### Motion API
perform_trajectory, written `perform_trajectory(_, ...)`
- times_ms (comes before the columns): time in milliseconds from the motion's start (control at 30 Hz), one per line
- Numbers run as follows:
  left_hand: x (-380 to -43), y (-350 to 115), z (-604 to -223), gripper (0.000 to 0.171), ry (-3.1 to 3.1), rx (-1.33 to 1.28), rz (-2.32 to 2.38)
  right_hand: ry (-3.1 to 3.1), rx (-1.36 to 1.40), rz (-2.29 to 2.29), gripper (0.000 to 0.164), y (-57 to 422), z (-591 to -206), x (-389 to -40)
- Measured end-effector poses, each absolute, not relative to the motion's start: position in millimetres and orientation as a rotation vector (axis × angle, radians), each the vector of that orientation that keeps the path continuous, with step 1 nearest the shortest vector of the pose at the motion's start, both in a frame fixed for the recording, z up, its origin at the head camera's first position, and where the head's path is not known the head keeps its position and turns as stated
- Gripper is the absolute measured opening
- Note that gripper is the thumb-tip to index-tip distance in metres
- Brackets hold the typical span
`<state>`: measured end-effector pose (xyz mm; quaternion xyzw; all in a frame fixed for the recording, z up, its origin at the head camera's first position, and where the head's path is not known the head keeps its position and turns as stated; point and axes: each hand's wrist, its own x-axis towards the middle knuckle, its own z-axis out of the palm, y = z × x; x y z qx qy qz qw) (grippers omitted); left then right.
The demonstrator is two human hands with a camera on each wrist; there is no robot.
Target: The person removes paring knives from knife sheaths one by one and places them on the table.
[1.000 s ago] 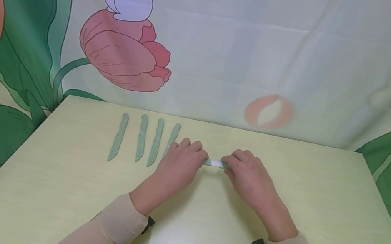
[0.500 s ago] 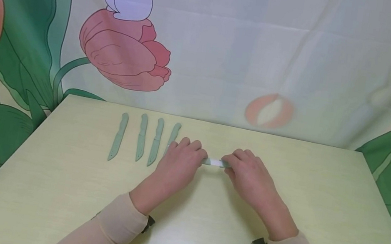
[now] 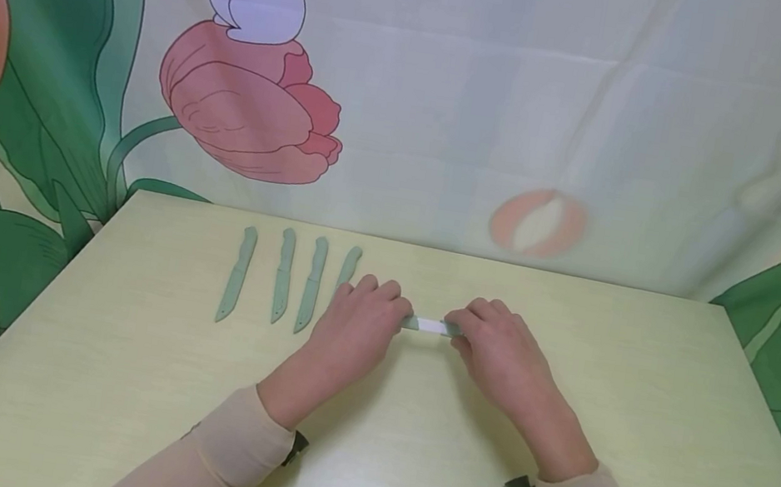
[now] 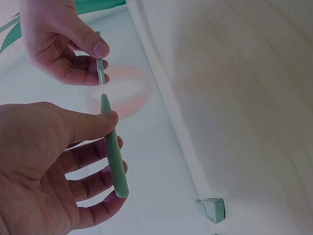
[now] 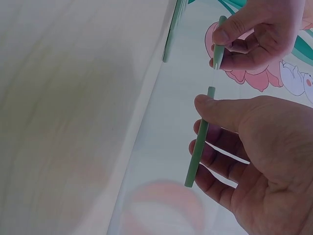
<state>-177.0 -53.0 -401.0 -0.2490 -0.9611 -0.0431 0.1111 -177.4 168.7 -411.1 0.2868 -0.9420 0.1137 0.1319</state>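
My left hand (image 3: 360, 327) pinches the green handle (image 4: 115, 164) of a small knife between thumb and fingers. The right hand (image 3: 502, 350) holds the knife's green sheath (image 5: 199, 152) the same way, thumb on one side and fingers on the other. Between the hands shows a short stretch of white blade (image 3: 430, 326), the knife lying level above the table. In the left wrist view, the right hand's sheath (image 4: 100, 71) lines up with the handle. Most of the blade is hidden inside the sheath.
Several matching green sheathed knives lie on the pale table (image 3: 447, 471), left of my hands: a leftmost knife (image 3: 236, 275), two middle knives and a right knife (image 3: 349, 265) partly hidden by my left hand. A printed curtain (image 3: 440, 116) hangs behind the table.
The hands have drawn slightly apart, and a little more white blade shows between handle and sheath. The knives on the table have not moved.
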Motion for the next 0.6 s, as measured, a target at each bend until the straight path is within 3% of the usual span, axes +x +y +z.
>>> perform_trajectory(600, -177.7, -54.2, -400.3, 0.016, -2.860, -0.711, -0.144, -2.752, 0.828, 0.326, 0.029, 170.4, -411.0, -178.3)
